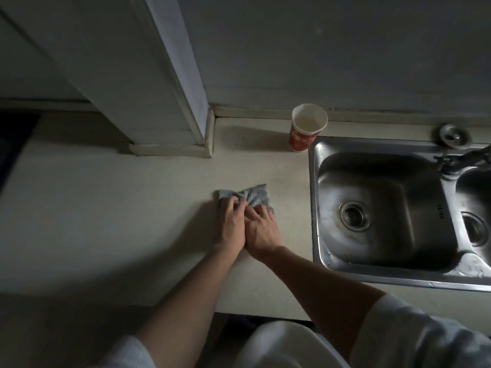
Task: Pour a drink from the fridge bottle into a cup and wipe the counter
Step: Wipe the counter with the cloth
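At the back left a white column [170, 75] is standing on the tabletop [119, 213]. Towards the middle, nearer the front edge than the back, the left grip [231, 224] is bunching the cloth [255, 194], its fingers curling into the grey fabric. The right grip [262, 229] is lying against it, side by side, fingers flatter and pressing the cloth's right half down; the fabric is gathering into a pinch between the two.

Further right, the cup [308, 126] is standing upright at the back edge, just beside the sink [315, 197], and it appears to be holding pale liquid. No bottle is showing.

So the pouring looks done and the wiping is the step in hand. The next move is likely calling for steady downward pressure while sliding the cloth across the bare tabletop, keeping it well clear of the cup so that it is not getting knocked.
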